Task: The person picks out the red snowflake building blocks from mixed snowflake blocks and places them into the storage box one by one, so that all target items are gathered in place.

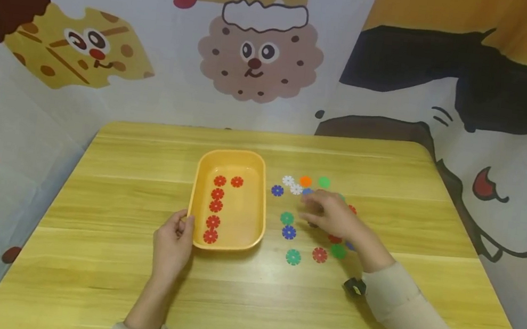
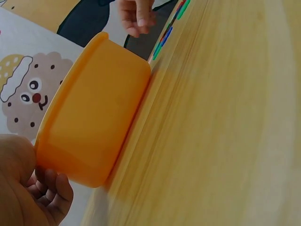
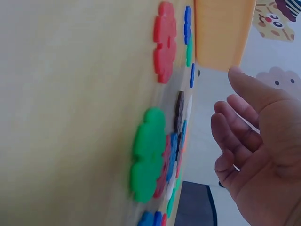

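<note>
My left hand (image 1: 174,242) grips the left side of a yellow plastic tray (image 1: 225,245), its thumb at the rim and the other fingers curled outside the wall, as the left wrist view shows. Inside the tray lie several red snowflake discs (image 1: 215,206), most in a column along the left and one at the upper right. Over the loose discs on the right hovers my right hand (image 1: 330,213), fingers loosely bent and thumb apart. Nothing shows between thumb and fingers in the right wrist view, where a green disc (image 3: 148,155) and a red disc (image 3: 165,42) lie below it.
More snowflake discs are scattered right of the tray: white (image 1: 288,180), orange (image 1: 305,181), blue (image 1: 277,190), green (image 1: 293,257) and red (image 1: 319,254). My right hand hides some. They lie on a wooden table (image 1: 149,152) with a cartoon-printed cloth (image 1: 254,115) behind it.
</note>
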`<action>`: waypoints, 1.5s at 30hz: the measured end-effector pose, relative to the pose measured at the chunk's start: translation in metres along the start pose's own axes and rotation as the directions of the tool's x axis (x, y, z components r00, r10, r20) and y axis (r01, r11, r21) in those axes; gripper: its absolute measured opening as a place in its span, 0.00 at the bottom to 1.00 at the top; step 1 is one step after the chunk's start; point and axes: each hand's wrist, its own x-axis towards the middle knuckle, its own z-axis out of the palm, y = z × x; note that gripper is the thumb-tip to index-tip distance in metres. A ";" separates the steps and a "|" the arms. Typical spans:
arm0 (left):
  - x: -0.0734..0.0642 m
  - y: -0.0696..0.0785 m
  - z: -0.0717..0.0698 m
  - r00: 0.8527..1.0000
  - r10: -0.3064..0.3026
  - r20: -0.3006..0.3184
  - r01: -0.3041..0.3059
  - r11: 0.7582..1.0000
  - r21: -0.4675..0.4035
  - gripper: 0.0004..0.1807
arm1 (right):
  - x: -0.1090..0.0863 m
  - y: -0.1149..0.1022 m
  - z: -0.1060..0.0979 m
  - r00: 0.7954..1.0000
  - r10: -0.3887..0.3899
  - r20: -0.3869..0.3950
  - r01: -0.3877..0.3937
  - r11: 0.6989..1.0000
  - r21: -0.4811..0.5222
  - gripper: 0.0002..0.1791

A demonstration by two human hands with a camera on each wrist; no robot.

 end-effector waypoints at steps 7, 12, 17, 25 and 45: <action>-0.001 -0.001 0.000 1.000 -0.009 -0.004 0.009 1.000 0.007 0.18 | -0.013 0.004 0.002 0.999 -0.028 0.031 0.027 1.000 0.013 0.13; -0.001 -0.002 0.000 1.000 -0.003 -0.001 0.003 1.000 0.002 0.17 | -0.023 0.004 0.000 0.996 -0.014 0.084 0.010 0.999 0.048 0.14; -0.001 0.000 -0.001 1.000 -0.007 0.010 0.007 1.000 -0.001 0.18 | -0.033 0.006 -0.002 0.978 0.032 0.205 -0.052 0.994 0.093 0.19; -0.001 0.000 -0.001 1.000 -0.004 0.009 0.003 1.000 0.006 0.18 | -0.039 0.003 -0.003 0.937 0.087 0.338 -0.128 0.987 0.100 0.23; 0.000 0.000 -0.001 1.000 -0.024 0.006 0.024 1.000 0.003 0.18 | -0.035 0.003 -0.004 0.948 0.111 0.297 -0.116 0.993 -0.001 0.13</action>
